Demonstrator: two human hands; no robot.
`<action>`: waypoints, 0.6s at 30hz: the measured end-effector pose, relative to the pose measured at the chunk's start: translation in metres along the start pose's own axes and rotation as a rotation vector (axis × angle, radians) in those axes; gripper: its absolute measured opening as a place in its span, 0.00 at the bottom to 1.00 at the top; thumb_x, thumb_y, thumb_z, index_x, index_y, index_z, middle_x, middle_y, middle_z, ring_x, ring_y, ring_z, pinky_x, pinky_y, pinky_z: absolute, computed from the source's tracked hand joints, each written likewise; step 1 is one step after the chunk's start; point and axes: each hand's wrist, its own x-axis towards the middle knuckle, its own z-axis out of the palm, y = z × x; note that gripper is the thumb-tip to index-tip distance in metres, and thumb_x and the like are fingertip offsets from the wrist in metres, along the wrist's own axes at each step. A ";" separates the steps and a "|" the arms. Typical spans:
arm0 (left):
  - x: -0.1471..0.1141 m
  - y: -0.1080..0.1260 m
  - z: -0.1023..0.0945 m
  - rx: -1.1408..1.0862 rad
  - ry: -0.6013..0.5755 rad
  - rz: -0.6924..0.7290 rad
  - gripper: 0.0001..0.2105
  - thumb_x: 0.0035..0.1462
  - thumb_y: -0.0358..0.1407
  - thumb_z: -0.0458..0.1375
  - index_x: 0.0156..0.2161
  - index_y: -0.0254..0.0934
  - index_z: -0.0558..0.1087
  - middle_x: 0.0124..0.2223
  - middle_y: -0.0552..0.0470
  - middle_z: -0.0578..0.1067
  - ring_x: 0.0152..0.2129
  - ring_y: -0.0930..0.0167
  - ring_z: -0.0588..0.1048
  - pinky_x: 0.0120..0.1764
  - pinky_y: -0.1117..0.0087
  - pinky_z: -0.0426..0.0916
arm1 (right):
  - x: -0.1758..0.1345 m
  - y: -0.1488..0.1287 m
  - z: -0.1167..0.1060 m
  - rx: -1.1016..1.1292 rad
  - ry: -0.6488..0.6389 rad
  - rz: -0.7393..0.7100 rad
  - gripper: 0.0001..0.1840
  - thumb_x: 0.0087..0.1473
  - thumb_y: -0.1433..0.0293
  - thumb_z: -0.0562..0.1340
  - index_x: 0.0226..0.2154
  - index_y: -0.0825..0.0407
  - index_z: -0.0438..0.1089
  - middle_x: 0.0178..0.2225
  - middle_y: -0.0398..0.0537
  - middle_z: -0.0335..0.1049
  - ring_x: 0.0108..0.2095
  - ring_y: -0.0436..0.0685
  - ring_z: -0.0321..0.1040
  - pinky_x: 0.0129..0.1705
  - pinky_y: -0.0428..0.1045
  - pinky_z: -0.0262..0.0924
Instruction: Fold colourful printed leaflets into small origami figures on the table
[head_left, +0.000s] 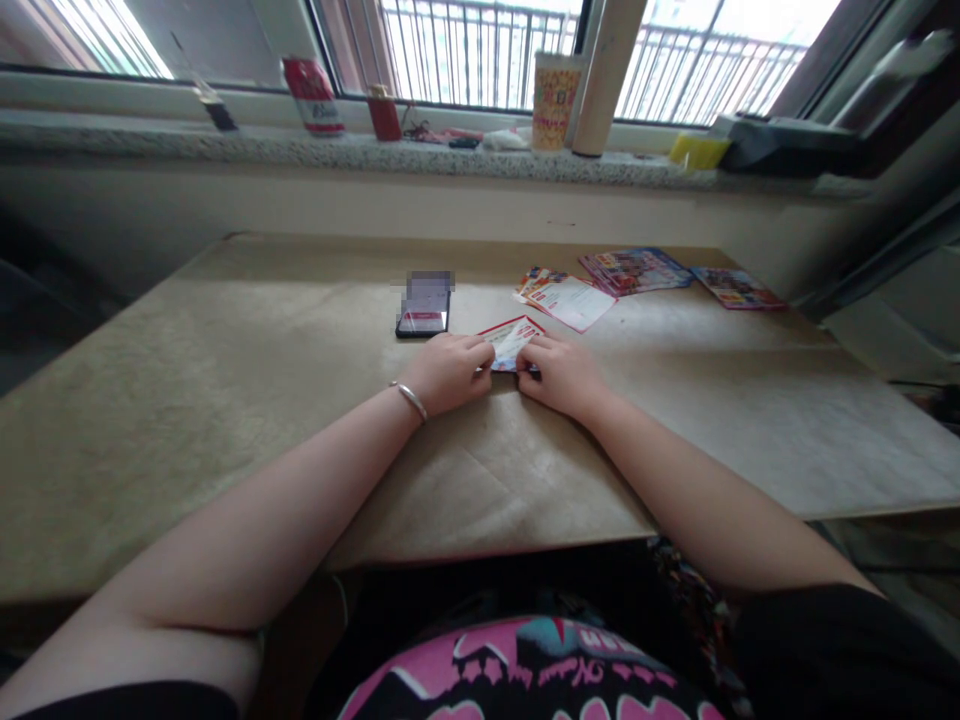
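A small printed card point(511, 338) with a red edge lies low over the middle of the table, between my two hands. My left hand point(451, 370), a silver bangle on its wrist, grips the card's left side with curled fingers. On the opposite side, the bent fingers of my right hand point(559, 372) hold the card's lower right part. The fingers cover both sides of the card, and its print is too small to read. Just beyond my left hand lies a smartphone point(424, 312) with a lit screen, partly blurred out.
Behind my right hand lie a whitish card point(576, 302) over orange ones, a stack of colourful cards point(637, 270) and another small pile point(739, 288). A red can point(313, 97), a red bottle point(384, 115) and a patterned cup point(555, 105) stand on the windowsill point(255, 152).
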 end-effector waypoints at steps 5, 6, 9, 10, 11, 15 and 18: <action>0.001 0.007 0.004 -0.071 0.038 0.024 0.07 0.58 0.39 0.57 0.33 0.37 0.73 0.35 0.49 0.77 0.35 0.65 0.73 0.41 0.64 0.62 | 0.000 -0.004 0.001 0.058 0.045 -0.029 0.02 0.49 0.71 0.59 0.28 0.50 0.68 0.34 0.49 0.72 0.38 0.58 0.64 0.38 0.50 0.55; 0.002 0.008 0.005 -0.089 0.032 0.021 0.07 0.59 0.38 0.57 0.32 0.37 0.73 0.35 0.50 0.77 0.34 0.66 0.73 0.41 0.65 0.62 | 0.000 -0.005 0.001 0.079 0.049 -0.030 0.02 0.49 0.71 0.59 0.28 0.50 0.67 0.33 0.48 0.71 0.37 0.58 0.64 0.38 0.50 0.55; 0.002 0.012 0.005 -0.124 0.042 -0.020 0.08 0.60 0.36 0.55 0.31 0.37 0.72 0.32 0.51 0.77 0.31 0.68 0.73 0.39 0.66 0.62 | 0.000 -0.005 0.002 0.161 0.045 -0.024 0.02 0.47 0.72 0.58 0.26 0.50 0.65 0.31 0.46 0.69 0.35 0.56 0.63 0.37 0.49 0.54; 0.002 0.013 0.005 -0.127 0.046 -0.029 0.08 0.60 0.36 0.55 0.30 0.37 0.71 0.32 0.51 0.77 0.31 0.68 0.73 0.39 0.66 0.62 | 0.000 -0.004 0.003 0.188 0.041 -0.022 0.02 0.47 0.73 0.58 0.26 0.49 0.64 0.30 0.46 0.69 0.35 0.55 0.62 0.36 0.49 0.53; 0.002 0.013 0.004 -0.125 0.047 -0.031 0.09 0.60 0.36 0.54 0.30 0.37 0.71 0.32 0.51 0.77 0.30 0.68 0.73 0.38 0.66 0.61 | 0.000 -0.002 0.003 0.211 0.034 -0.019 0.02 0.46 0.73 0.58 0.26 0.49 0.63 0.30 0.46 0.68 0.34 0.55 0.62 0.36 0.49 0.53; 0.001 0.011 0.002 -0.097 0.040 -0.021 0.10 0.60 0.37 0.54 0.29 0.37 0.71 0.32 0.50 0.77 0.30 0.68 0.73 0.38 0.66 0.61 | -0.002 0.006 0.002 0.261 0.002 0.003 0.03 0.45 0.73 0.58 0.25 0.50 0.61 0.29 0.44 0.66 0.33 0.54 0.61 0.34 0.48 0.52; 0.000 0.009 0.002 -0.107 0.037 -0.028 0.09 0.60 0.37 0.54 0.30 0.37 0.72 0.34 0.50 0.77 0.31 0.68 0.74 0.38 0.66 0.61 | -0.004 0.010 -0.002 0.280 -0.012 0.018 0.04 0.44 0.73 0.59 0.25 0.50 0.61 0.28 0.44 0.65 0.31 0.53 0.60 0.32 0.47 0.51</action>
